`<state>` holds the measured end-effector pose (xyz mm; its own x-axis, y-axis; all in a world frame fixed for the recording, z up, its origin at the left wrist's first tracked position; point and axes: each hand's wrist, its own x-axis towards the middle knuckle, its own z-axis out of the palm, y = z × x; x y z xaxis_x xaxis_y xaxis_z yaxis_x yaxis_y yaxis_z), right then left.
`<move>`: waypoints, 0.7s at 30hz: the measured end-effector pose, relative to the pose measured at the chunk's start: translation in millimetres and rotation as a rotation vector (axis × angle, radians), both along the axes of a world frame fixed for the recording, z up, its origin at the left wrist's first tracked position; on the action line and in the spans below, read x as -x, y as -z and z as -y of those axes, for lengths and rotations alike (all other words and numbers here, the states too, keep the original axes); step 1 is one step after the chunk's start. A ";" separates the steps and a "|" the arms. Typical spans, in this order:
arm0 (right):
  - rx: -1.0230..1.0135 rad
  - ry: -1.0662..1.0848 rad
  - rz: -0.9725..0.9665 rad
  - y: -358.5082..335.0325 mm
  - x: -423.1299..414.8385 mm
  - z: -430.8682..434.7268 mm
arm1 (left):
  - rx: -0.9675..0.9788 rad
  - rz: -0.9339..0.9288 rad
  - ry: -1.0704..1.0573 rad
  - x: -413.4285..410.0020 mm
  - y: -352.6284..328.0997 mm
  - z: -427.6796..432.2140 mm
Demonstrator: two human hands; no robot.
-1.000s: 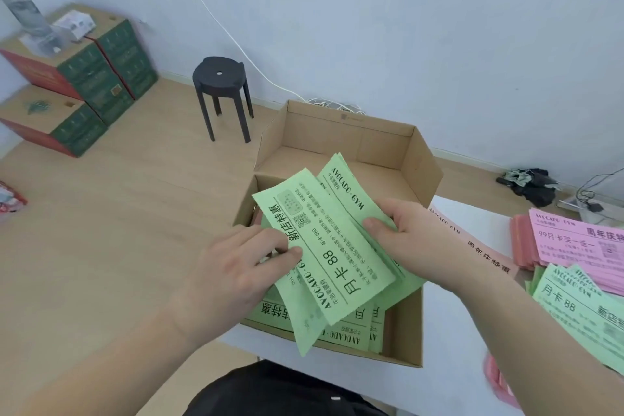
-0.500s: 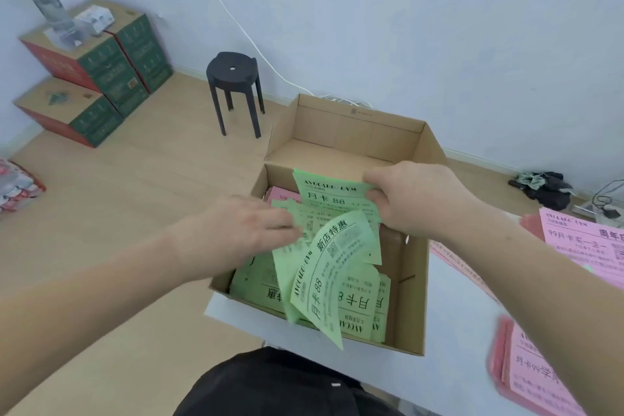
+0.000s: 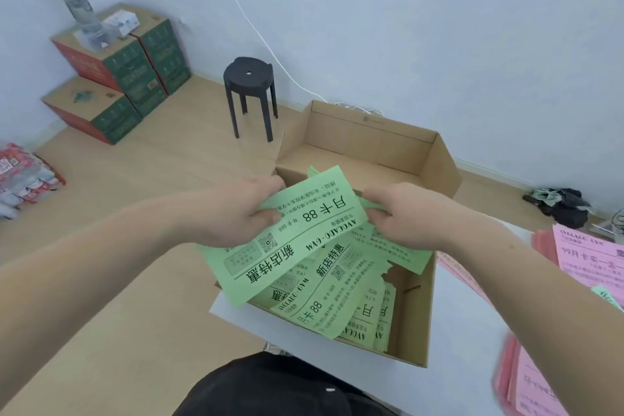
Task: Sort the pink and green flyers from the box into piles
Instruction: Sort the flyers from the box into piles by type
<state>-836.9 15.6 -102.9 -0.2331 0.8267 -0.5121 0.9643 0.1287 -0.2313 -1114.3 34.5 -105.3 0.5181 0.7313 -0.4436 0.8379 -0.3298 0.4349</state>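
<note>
Over the box (image 3: 442,172), green flyers (image 3: 290,246) fan out, long axis slanting near-left from both hands at their far end: left hand (image 3: 236,213) pinches the top sheet, right hand (image 3: 415,216) fingers grip the rest, pink pile (image 3: 587,257) right of the box, nearer the right hand.

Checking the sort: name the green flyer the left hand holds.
The topmost green flyer, its edge gripped by the left hand; the others lie beneath it.

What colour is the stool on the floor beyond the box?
The stool is black; the head view shows it best.
</note>
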 end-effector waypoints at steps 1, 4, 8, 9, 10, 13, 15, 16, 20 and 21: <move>0.024 -0.007 -0.024 -1.0 -1.4 0.8 | 0.028 -0.015 0.016 -2.0 -0.2 -1.3; 0.086 -0.022 -0.054 -0.7 -6.0 5.2 | 0.064 -0.048 0.049 -5.5 -1.8 -9.4; -0.023 0.106 -0.084 5.1 -18.4 8.6 | 0.283 0.407 -0.362 -14.8 1.3 -9.8; -0.060 0.159 -0.113 4.2 -20.8 10.0 | 0.365 0.537 -0.501 -20.1 6.2 -5.9; -0.084 0.217 -0.158 3.6 -23.1 10.8 | 0.431 0.633 -0.610 -27.0 12.7 0.0; -0.101 0.392 -0.383 -6.1 -20.7 18.3 | 0.553 0.754 -0.771 -53.5 39.4 26.2; -0.084 0.442 -0.471 -10.0 -17.8 24.2 | 0.599 0.793 -0.829 -73.1 54.7 42.2; -0.066 0.452 -0.497 -9.8 -17.7 27.0 | 0.615 0.813 -0.859 -82.3 61.2 48.4; -0.038 0.445 -0.537 -9.7 -21.7 36.7 | 0.629 0.898 -0.956 -109.3 72.0 61.4; -0.050 0.419 -0.513 -9.9 -23.6 37.6 | 0.613 0.897 -0.948 -114.1 71.7 63.2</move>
<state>-813.3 -22.0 -93.1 -0.0906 0.9204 -0.3803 0.7045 -0.2107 -0.6778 -1000.2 -28.6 -177.1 0.2218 0.7691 -0.5994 0.0044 0.6139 0.7894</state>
